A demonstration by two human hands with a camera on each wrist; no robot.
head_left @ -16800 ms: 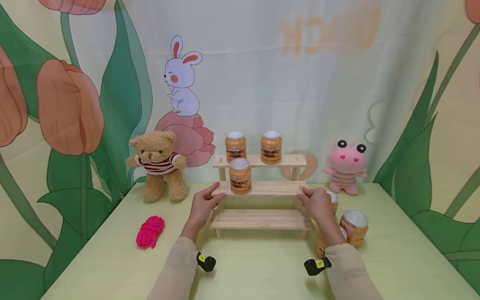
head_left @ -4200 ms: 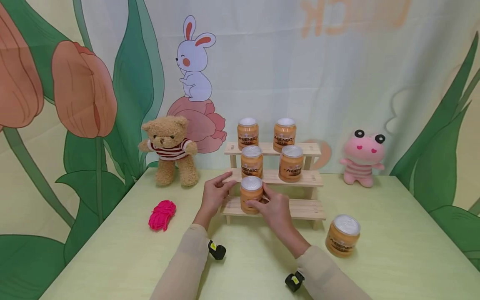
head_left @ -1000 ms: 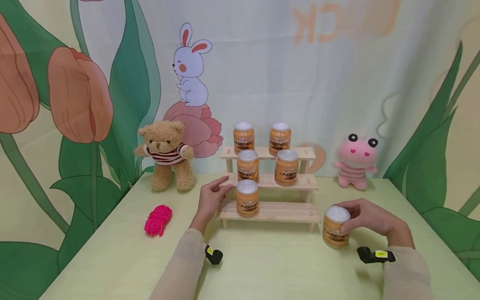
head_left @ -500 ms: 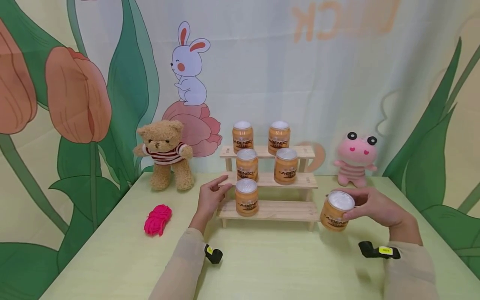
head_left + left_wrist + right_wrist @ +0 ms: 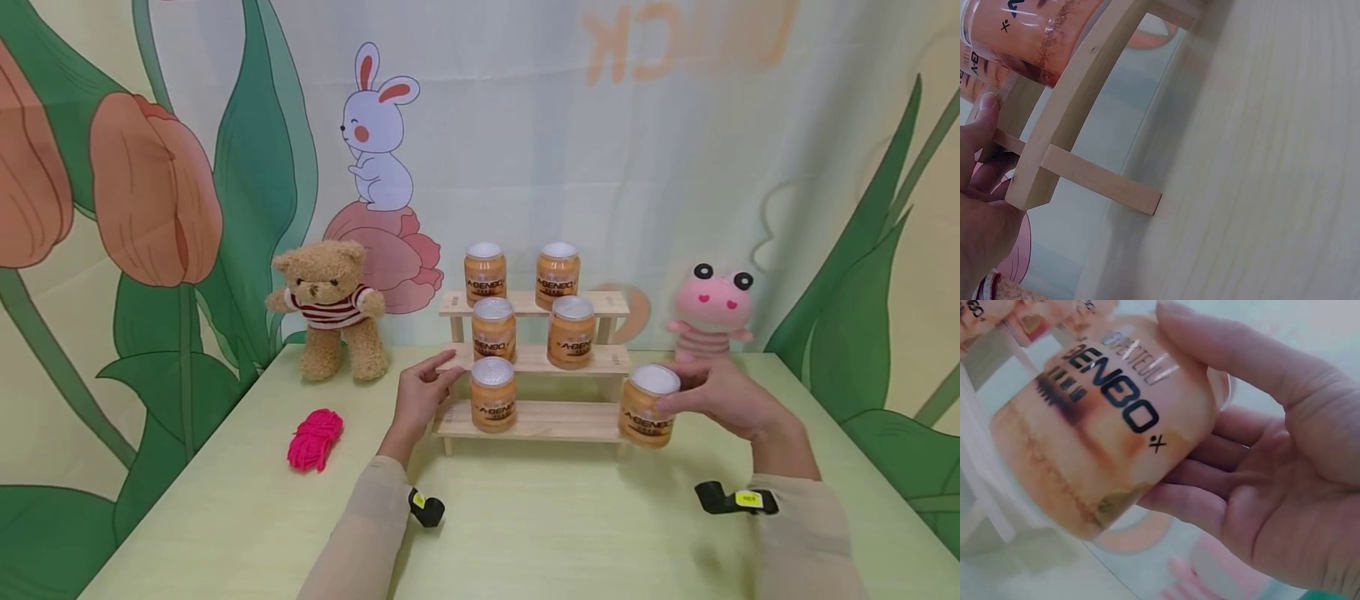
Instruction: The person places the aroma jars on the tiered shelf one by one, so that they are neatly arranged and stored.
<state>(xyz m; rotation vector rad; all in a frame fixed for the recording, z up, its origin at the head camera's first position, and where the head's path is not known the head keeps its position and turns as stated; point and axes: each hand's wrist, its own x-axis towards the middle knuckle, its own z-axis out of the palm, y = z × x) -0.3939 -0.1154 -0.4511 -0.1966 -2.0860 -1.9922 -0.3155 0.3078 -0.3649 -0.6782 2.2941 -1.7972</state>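
Observation:
My right hand [image 5: 727,400] grips an orange-labelled jar [image 5: 648,408] with a silvery lid, fingers and thumb round its side. That jar hangs in the air, slightly tilted, by the right end of the bottom step of a three-step wooden display stand [image 5: 566,421]. In the right wrist view its printed label [image 5: 1110,406] faces the camera. My left hand [image 5: 422,396] holds the stand's left end at the middle step, thumb on top in the left wrist view; some fingers are hidden behind the wood. Matching jars stand in pairs on the top and middle steps. One jar [image 5: 493,396] stands on the bottom step's left.
A teddy bear [image 5: 330,312] in a striped top stands back left. Pink yarn [image 5: 316,440] lies on the left of the pale table [image 5: 525,533]. A pink frog-like plush [image 5: 712,308] is at back right, partly behind my right hand. A printed curtain hangs behind.
Over the last second, my right hand has lifted the jar off the table and brought it left to the stand. Earlier, the other jars were placed on the steps. My left hand stays put.

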